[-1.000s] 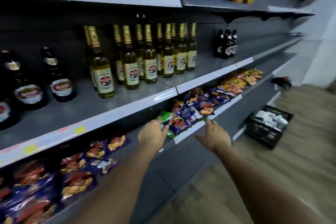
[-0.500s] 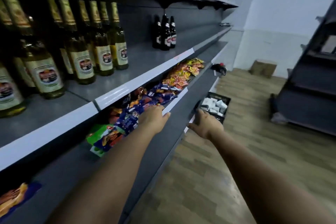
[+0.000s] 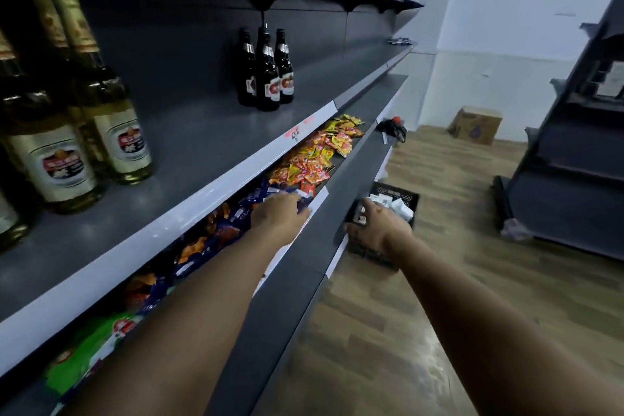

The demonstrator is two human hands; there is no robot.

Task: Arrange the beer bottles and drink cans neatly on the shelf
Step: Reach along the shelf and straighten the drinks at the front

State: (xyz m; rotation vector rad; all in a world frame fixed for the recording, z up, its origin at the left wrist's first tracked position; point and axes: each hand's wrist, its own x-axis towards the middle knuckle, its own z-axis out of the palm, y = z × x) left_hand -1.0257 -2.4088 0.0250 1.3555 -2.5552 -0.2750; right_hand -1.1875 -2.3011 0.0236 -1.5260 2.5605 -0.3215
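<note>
Neither grip holds anything: the left hand [image 3: 282, 213] lies flat over the snack packets [image 3: 304, 167], and the right hand [image 3: 378, 230] reaches with loose fingers at 3 o'clock toward the black crate [image 3: 410, 199], probably for stock. Dark beer bottles [image 3: 266, 71] stand clustered at 12 o'clock on the shelf [image 3: 202, 132]; pale bottles [image 3: 111, 118] stand at 10 o'clock.

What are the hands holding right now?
Nothing. The left hand reaches open over the snack packets, and the right hand stretches open toward the black crate on the floor.
</note>
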